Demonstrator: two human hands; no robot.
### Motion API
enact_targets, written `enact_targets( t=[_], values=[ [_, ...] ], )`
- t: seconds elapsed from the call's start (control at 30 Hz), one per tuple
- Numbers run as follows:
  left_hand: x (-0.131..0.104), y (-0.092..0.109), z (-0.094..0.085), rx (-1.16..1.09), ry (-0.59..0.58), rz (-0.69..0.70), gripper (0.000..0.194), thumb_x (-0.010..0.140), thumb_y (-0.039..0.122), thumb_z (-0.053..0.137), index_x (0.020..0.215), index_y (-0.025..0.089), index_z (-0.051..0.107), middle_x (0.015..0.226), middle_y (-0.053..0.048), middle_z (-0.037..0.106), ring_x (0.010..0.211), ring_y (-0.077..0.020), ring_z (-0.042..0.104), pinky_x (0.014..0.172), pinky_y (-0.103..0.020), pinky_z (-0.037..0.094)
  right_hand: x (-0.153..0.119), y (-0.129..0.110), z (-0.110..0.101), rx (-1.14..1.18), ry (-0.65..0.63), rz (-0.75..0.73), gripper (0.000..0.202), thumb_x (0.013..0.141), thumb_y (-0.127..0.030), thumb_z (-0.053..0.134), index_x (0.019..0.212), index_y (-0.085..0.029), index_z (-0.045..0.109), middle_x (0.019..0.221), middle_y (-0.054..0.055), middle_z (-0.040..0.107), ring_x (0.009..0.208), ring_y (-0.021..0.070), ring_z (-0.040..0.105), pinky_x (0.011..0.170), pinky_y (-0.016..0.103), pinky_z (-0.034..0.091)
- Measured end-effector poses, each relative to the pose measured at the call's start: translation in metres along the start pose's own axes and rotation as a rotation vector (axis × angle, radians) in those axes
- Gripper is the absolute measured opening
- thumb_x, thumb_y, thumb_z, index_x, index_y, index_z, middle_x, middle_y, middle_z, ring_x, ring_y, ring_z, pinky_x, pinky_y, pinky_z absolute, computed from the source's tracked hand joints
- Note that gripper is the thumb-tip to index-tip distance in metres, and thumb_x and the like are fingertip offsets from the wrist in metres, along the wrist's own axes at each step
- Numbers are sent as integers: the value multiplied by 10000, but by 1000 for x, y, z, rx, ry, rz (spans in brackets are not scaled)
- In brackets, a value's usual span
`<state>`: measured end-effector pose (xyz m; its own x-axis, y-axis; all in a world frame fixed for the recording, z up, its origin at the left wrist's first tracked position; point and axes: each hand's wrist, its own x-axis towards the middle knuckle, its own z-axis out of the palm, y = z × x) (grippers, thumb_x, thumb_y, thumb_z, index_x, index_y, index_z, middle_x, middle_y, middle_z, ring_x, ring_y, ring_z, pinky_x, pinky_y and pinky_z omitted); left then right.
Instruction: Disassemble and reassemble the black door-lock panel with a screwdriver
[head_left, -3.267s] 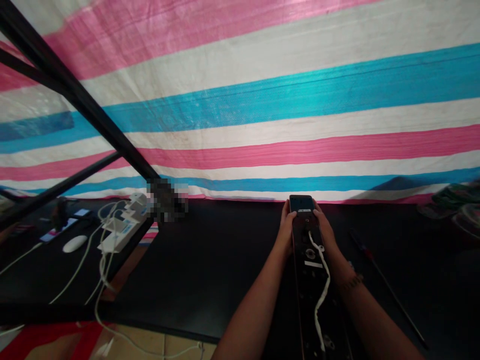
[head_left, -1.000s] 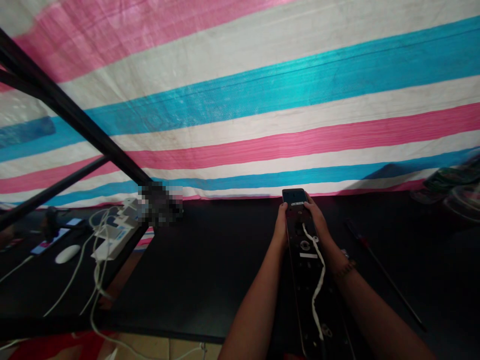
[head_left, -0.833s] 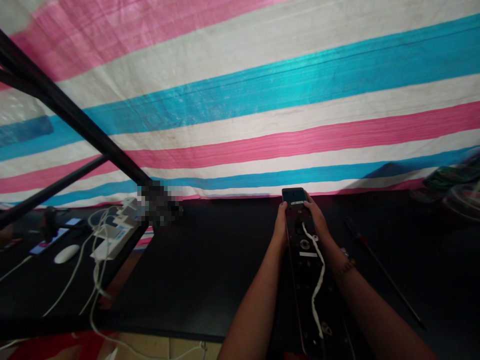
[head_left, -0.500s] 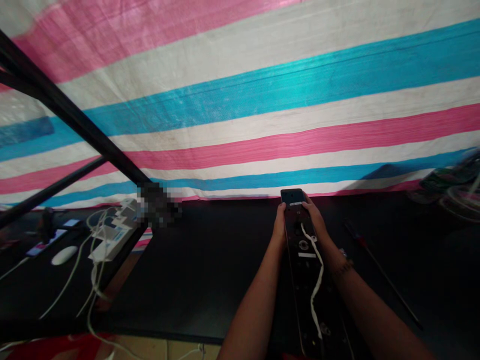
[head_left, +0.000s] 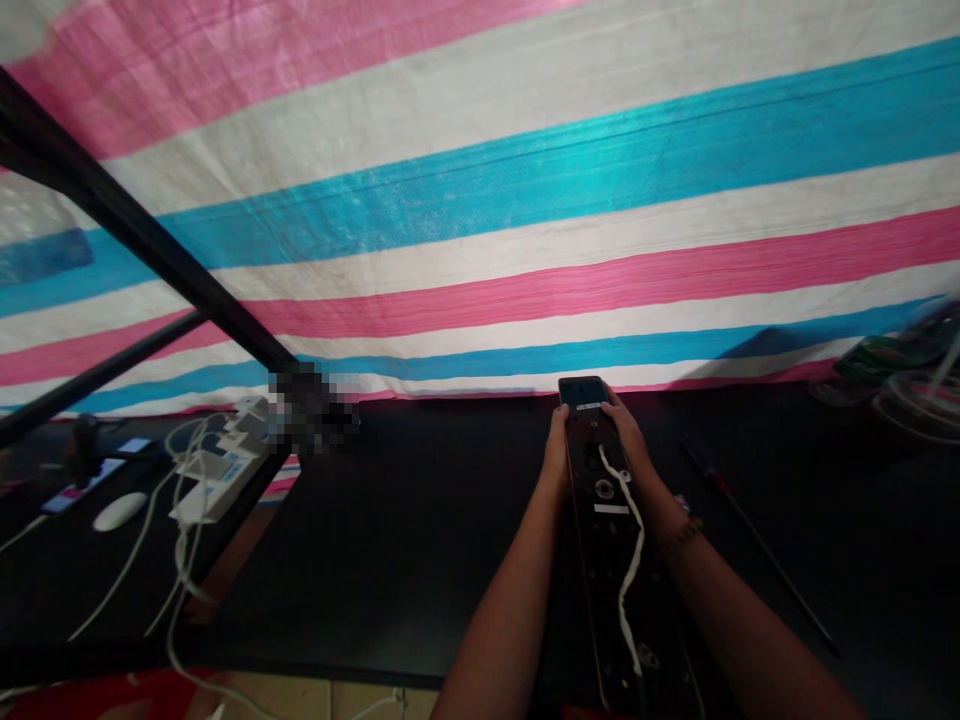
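A long dark panel [head_left: 606,560] lies lengthwise on the black table, running from the near edge towards the striped sheet. A pale wrapped cable [head_left: 634,560] runs along its face, beside a round fitting and a white label. My left hand [head_left: 556,445] grips the left edge near the far end, thumb on top. My right hand [head_left: 625,432] is closed round the right edge opposite it, thumb on top too. Between the thumbs shows the panel's dark, glossy far end [head_left: 583,391]. The undersides of both hands are hidden.
A long screwdriver [head_left: 776,560] lies right of my right forearm. Coiled wires [head_left: 870,365] sit at the far right. On the left are a white power strip [head_left: 214,490] with cables, a white mouse [head_left: 121,511], a phone [head_left: 97,474] and a black metal frame [head_left: 172,260].
The view has shifted very slightly, so everything on the left appears a little further left. Both hands keep their hold on the panel.
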<state>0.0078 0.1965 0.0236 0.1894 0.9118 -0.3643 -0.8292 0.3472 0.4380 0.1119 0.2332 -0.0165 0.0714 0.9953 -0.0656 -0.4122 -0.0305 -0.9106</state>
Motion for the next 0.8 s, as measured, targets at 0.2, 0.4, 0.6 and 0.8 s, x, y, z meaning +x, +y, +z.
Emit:
enact_targets(
  t=[0.2, 0.4, 0.6, 0.8],
  values=[
    [0, 1, 1, 1, 3, -7, 385, 905, 422, 559, 1061, 101, 705, 925, -131, 787, 887, -291, 752, 841, -381, 577, -3, -3, 3, 14, -12, -13, 734, 705, -417, 682, 1408, -229, 583, 1105, 15, 764, 1032, 281, 706, 872, 368, 579],
    [-2, 2, 2, 7, -2, -44, 452, 908, 454, 553, 1070, 65, 715, 957, -164, 787, 896, -309, 755, 852, -398, 578, -3, -6, 4, -7, 16, -23, 710, 693, -429, 688, 1370, -224, 620, 1157, 22, 750, 1080, 289, 687, 912, 377, 561],
    [-1, 2, 1, 3, -2, -66, 461, 922, 456, 526, 1100, 73, 710, 963, -156, 792, 912, -305, 756, 876, -405, 573, -4, -7, 5, 4, 25, -12, 705, 680, -429, 696, 1353, -228, 632, 1170, 21, 748, 1082, 290, 689, 940, 389, 549],
    [-2, 1, 2, 6, -10, -75, 466, 921, 460, 522, 1094, 71, 710, 968, -158, 791, 912, -307, 757, 879, -408, 573, -4, -8, 6, 49, 14, -3, 713, 674, -416, 695, 1358, -227, 621, 1170, 30, 747, 1128, 297, 671, 933, 387, 553]
  ],
)
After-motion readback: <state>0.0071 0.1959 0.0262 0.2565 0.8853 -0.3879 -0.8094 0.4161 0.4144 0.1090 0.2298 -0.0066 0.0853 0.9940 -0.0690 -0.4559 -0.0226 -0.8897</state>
